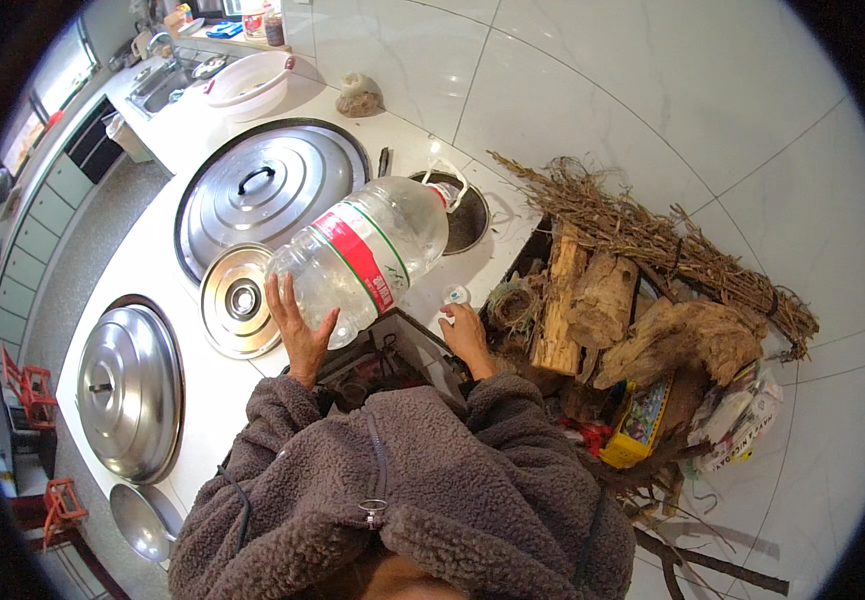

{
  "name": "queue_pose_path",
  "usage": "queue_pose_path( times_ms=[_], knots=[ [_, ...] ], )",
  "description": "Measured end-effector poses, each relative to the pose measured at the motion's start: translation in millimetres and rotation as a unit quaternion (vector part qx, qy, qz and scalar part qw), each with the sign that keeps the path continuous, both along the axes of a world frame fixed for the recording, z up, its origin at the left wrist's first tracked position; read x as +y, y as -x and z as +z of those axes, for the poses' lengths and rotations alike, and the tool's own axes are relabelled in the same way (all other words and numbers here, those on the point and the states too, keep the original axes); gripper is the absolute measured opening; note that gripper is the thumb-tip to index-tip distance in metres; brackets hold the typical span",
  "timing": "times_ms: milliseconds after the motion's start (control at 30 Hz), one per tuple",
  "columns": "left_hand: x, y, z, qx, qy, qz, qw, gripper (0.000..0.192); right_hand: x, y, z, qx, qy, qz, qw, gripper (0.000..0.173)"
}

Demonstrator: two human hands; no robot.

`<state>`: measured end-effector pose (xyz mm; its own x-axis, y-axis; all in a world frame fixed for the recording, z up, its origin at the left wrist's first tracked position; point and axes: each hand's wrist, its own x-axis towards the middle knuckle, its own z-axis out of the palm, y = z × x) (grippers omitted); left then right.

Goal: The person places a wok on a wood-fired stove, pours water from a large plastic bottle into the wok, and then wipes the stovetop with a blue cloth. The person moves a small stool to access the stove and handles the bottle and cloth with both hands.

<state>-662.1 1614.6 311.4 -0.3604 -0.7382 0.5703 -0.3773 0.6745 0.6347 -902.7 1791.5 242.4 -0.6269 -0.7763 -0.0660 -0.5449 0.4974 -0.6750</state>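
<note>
A large clear plastic water jug (361, 259) with a red and white label lies tilted across the white countertop. Its neck and white carrying handle are over a round metal-lined opening (468, 217). My left hand (301, 330) bears against the jug's base, thumb and fingers spread around it. Lower right of the jug, my right hand (466, 337) has its fingertips at a small translucent cap (455, 294); whether they pinch it or only touch it is unclear. Beside the jug's base is a round metal lid (241, 300) with a central knob.
Large lidded pans (267, 187) (129, 394) are set into the counter (211, 405). Firewood logs (605, 300) and a bundle of twigs (665, 232) are piled at right. A pink-white basin (249, 86) and a tied bag (358, 96) stand farther back. A metal ladle (138, 521) lies lower left.
</note>
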Motion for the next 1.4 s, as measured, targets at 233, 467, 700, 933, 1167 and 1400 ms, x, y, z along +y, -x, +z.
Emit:
queue_pose_path(
  times_ms=[233,467,700,933,1167,1400],
  knots=[
    [0.6,-0.3,-0.2,-0.004,-0.006,0.0,1.0,0.092,0.0,0.3,-1.7,0.016,0.005,0.009,1.0,0.027],
    [0.5,-0.4,-1.3,-0.007,-0.001,0.004,1.0,0.091,1.2,3.1,-8.4,0.017,0.003,0.012,1.0,0.028],
    [0.8,-0.8,-1.4,-0.012,0.005,0.004,1.0,0.092,2.6,4.1,-8.2,0.004,-0.02,0.008,1.0,0.029],
    [1.2,-0.8,-1.7,-0.013,0.004,0.007,1.0,0.092,2.5,3.8,-6.9,0.008,-0.014,0.01,1.0,0.028],
    [1.8,0.4,-2.7,-0.005,0.004,0.009,1.0,0.092,3.6,5.7,-8.4,0.016,0.001,0.006,1.0,0.026],
    [2.8,0.2,-0.9,0.001,-0.005,0.004,1.0,0.091,5.8,6.1,-7.2,0.008,-0.001,0.001,1.0,0.025]
  ],
)
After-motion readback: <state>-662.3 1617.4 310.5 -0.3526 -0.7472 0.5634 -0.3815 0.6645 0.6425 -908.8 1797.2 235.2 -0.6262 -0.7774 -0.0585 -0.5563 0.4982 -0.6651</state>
